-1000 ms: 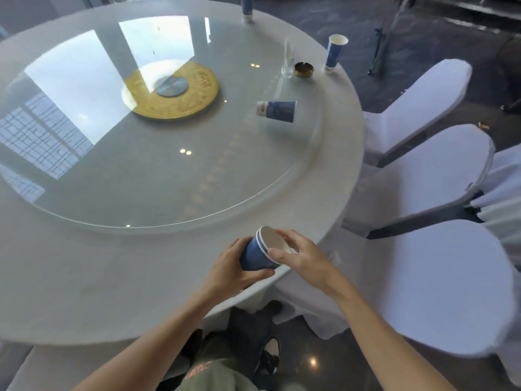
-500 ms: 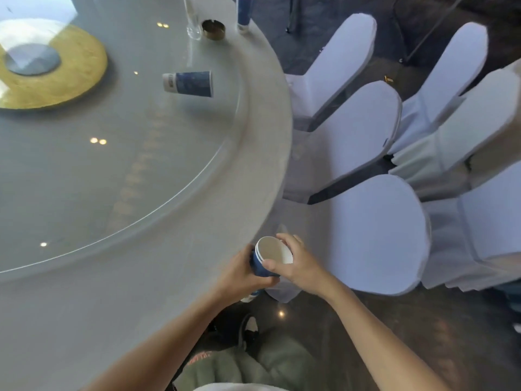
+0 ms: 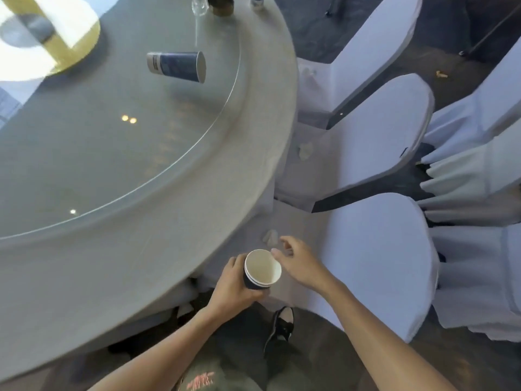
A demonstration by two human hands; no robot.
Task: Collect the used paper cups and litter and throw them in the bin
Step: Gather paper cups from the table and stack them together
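Observation:
My left hand [image 3: 235, 287] grips a stack of blue paper cups [image 3: 261, 270] with a white inside, held upright just off the round table's edge [image 3: 197, 249]. My right hand [image 3: 300, 262] hovers beside the stack's rim with its fingers spread, holding nothing. Another blue paper cup [image 3: 177, 66] lies on its side on the glass turntable. The base of a further cup [image 3: 256, 2] stands at the table's far edge. A crumpled white scrap [image 3: 271, 237] lies on the near chair seat, just beyond my right fingers. Similar scraps [image 3: 306, 150] lie on the chairs farther off. No bin is visible.
White-covered chairs [image 3: 380, 255] crowd the table's right side. A small glass [image 3: 199, 5] and a round brass ashtray [image 3: 221, 5] sit at the far edge. A gold disc [image 3: 84, 43] marks the turntable's centre. A small yellow piece of litter [image 3: 441, 74] lies on the dark floor.
My right hand has let go of the cup stack's rim and opened beside it. The view has swung right and down toward the chairs. The left hand keeps its grip.

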